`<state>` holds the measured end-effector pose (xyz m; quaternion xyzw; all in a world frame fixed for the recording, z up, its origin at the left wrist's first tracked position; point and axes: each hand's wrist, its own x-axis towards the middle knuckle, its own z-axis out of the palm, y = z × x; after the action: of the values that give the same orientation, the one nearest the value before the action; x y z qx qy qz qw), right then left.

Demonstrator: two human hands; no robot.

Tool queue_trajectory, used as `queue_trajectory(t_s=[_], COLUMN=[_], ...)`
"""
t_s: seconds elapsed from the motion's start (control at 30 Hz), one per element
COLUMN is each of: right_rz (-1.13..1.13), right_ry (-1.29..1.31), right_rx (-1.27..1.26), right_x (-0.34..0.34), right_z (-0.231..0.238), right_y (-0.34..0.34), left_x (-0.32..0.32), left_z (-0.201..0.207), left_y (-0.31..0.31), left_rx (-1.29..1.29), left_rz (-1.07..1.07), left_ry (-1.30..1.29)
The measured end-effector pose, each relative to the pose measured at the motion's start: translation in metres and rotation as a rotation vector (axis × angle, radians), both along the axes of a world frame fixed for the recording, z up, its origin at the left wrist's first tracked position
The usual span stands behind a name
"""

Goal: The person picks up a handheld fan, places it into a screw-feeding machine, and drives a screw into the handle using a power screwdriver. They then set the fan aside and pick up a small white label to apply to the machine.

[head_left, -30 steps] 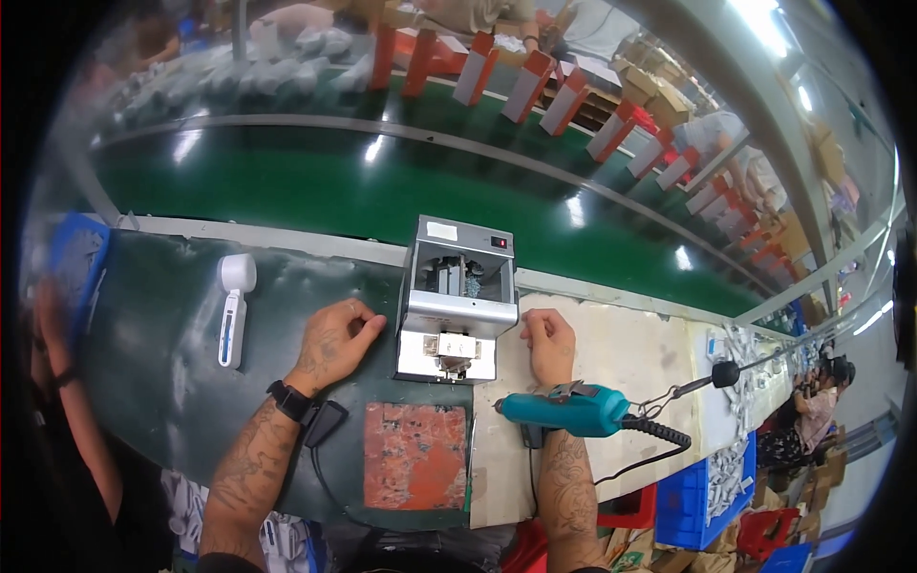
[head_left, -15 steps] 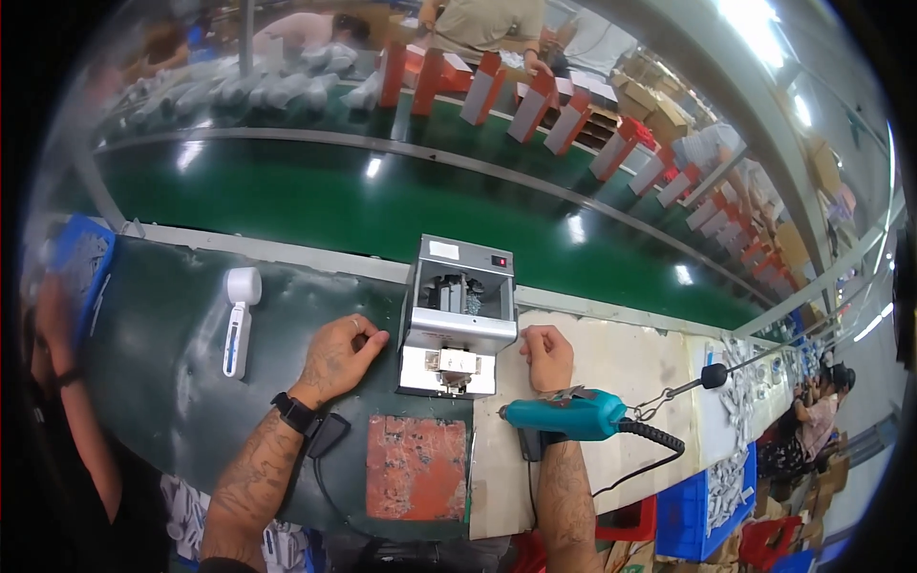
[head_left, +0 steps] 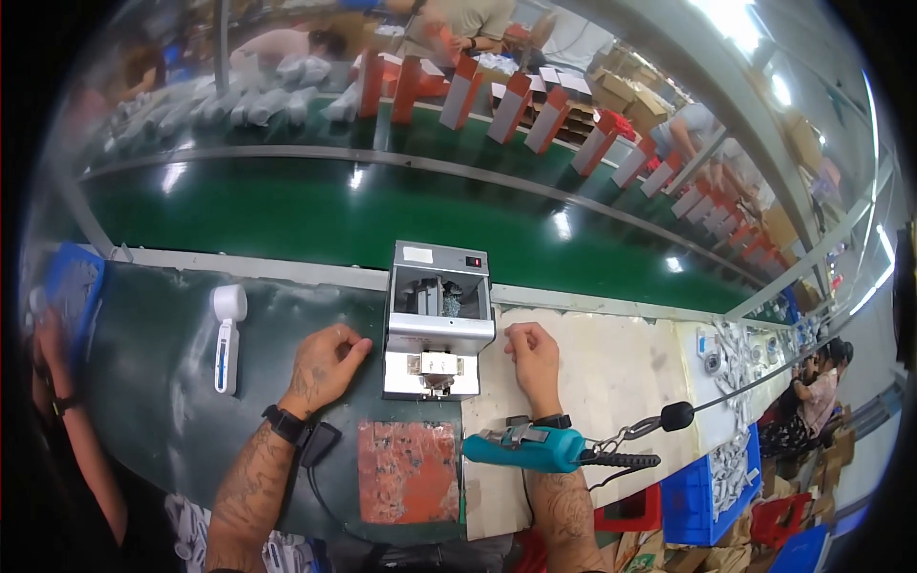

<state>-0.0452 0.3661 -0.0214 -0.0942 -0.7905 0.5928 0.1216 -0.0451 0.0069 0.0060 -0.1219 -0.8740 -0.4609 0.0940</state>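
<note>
A silver-grey screw feeder [head_left: 440, 333] stands between my hands, with loose screws in its upper tray. My left hand [head_left: 327, 366] rests on the dark mat just left of it, fingers curled in and thumb sticking out. On the other side my right hand [head_left: 535, 361] lies loosely closed on the pale board. Neither hand shows anything held. A teal electric screwdriver [head_left: 525, 447] hangs from a hook and cable above my right forearm, partly hiding it. Left of my left hand lies a white handheld device with a round head [head_left: 226, 339].
A worn red pad [head_left: 408, 473] lies nearest me, beside a black plug-like piece on a cord [head_left: 321, 444]. Beyond runs a green conveyor [head_left: 287, 205]. Blue bins stand at far left [head_left: 69, 282] and lower right [head_left: 688, 501]. A co-worker's arm [head_left: 81, 449] reaches in at left.
The whole view has shifted slightly. The hanging screwdriver has swung left and toward me. Both hands stay beside the feeder; the co-worker's hand at far left now has a white piece.
</note>
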Motion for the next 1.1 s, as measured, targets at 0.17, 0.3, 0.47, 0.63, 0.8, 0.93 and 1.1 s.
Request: queue_trajectory(t_s=[0.17,0.3,0.47,0.63,0.8,0.93,1.1], right_rz=[-0.014,0.006,-0.010,-0.017,-0.034,-0.047,-0.055], right_ry=[0.015,0.009,0.026,0.015,-0.014,-0.009,0.023], right_rx=[0.004,0.014,0.011,0.002,0.000,0.023,-0.005], right_x=[0.000,0.002,0.001,-0.001,-0.004,-0.008,0.001], right_z=[0.000,0.001,0.000,0.000,-0.006,-0.002,-0.005], right_y=[0.001,-0.001,-0.002,-0.001,0.002,0.002,-0.002], left_x=[0.002,0.003,0.001,0.000,0.000,-0.002,0.003], left_z=[0.006,0.002,0.002,0.003,0.005,-0.002,-0.004], left_y=[0.001,-0.001,0.000,0.001,0.002,-0.001,0.001], left_rx=[-0.044,-0.061,-0.046,-0.044,-0.050,-0.030,-0.012], left_rz=[0.004,0.013,0.013,0.003,0.001,0.001,-0.001], left_ry=[-0.119,-0.105,-0.125,-0.078,-0.125,-0.052,-0.030])
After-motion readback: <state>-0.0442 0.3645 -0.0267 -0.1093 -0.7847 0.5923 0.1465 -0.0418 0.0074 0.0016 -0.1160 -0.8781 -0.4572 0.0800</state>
